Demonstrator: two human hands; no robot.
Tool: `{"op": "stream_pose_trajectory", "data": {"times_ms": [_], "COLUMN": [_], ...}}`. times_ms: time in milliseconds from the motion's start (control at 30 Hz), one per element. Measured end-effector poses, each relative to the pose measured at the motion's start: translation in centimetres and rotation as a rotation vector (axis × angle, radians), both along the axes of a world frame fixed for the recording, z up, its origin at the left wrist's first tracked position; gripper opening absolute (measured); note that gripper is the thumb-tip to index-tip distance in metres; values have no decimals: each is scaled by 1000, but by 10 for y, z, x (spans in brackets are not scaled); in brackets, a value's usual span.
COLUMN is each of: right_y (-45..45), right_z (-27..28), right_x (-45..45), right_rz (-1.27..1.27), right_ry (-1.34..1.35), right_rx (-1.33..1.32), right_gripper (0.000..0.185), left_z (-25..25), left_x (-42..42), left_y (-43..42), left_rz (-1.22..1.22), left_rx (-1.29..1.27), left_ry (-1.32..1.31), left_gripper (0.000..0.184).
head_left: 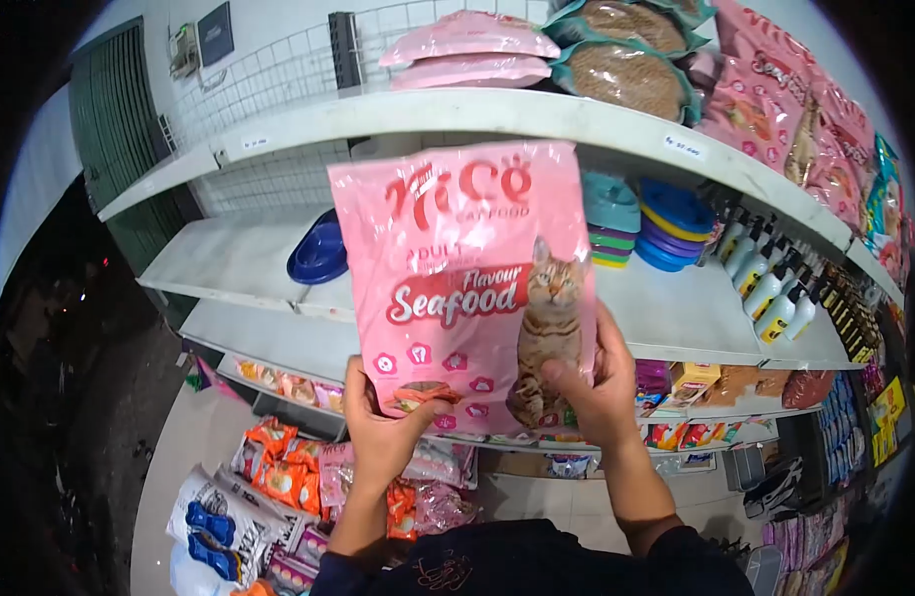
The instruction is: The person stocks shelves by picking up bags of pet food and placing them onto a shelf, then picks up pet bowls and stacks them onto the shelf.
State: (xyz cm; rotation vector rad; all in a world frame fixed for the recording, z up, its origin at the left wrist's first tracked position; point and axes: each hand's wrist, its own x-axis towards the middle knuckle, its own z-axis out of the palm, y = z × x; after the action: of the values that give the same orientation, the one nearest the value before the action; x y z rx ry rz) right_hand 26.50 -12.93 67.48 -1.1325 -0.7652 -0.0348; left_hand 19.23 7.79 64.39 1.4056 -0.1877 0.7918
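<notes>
A pink bag of cat food [457,258] with a cat picture and the word Seafood is held upright, its front towards the camera. My left hand [383,422] grips its lower left corner, thumb on the front. On the lower right side, my right hand [597,382] holds the bag the same way, its thumb over the cat picture. The other fingers of both hands are partly hidden behind the bag. Behind it runs a white shelf [676,308], partly covered by the bag.
Pink bags [467,60] and clear bags of brown kibble [626,79] lie on the top shelf. Below are a dark blue bowl [320,248], stacked colored bowls [671,223] and bottles [775,303]. Orange packets [284,467] and other bags sit at the lower left.
</notes>
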Motion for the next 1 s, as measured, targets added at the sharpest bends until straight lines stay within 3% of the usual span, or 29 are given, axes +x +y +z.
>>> {"op": "stream_pose_trajectory", "data": {"times_ms": [233,300,367,433,467,500,533,567,633,667,700,733,767,800,833,867,933,1000], "right_y": [15,28,45,56,62,66,68,70,78,80,82,84,86,94,106,112,121,121], "right_z": [110,151,200,245,267,285,304,316,329,333,336,339,340,341,339,333,310,290], "right_x": [8,24,53,62,66,77,109,133,127,134,140,166,190,205,216,227,238,234], "right_rz": [-262,-453,-676,-865,-955,-1039,-1096,-1153,-881,-906,-926,-1109,-1288,-1234,-1168,-1134,-1076,-1169], "right_ry": [-577,-736,-1016,-981,-964,-966,-1094,-1225,-792,-739,-691,-803,-907,-933,-949,-966,-997,-945], "right_rx": [19,46,168,5,-81,-133,-139,-144,-286,-424,-568,-794,-1025,-1195,-1369,-1435,-1465,-1373], "right_gripper": [67,67,61,54,53,49,43,37,32,32,32,34,37,45,55,62,73,72], "left_z": [105,155,212,265,289,309,328,342,359,361,362,361,365,351,349,351,359,352], "left_x": [25,44,75,116,116,119,165,186,239,262,276,293,337,328,337,347,347,351], "left_y": [21,27,38,58,37,40,65,71,80,83,87,92,109,99,103,107,111,115], "left_rz": [119,53,147,244,14,-20,6,-99,14,68,264,462,340,494,434,372,290,228], "left_rx": [191,166,322,502,324,327,469,418,419,419,550,678,697,769,847,919,980,999], "left_ry": [-373,-459,-637,-760,-720,-564,-782,-731,-657,-615,-568,-511,-388,-312,-111,83,122,169], "left_gripper": [59,64,63,70,49,47,48,52,49,49,65,82,90,73,75,78,83,87]}}
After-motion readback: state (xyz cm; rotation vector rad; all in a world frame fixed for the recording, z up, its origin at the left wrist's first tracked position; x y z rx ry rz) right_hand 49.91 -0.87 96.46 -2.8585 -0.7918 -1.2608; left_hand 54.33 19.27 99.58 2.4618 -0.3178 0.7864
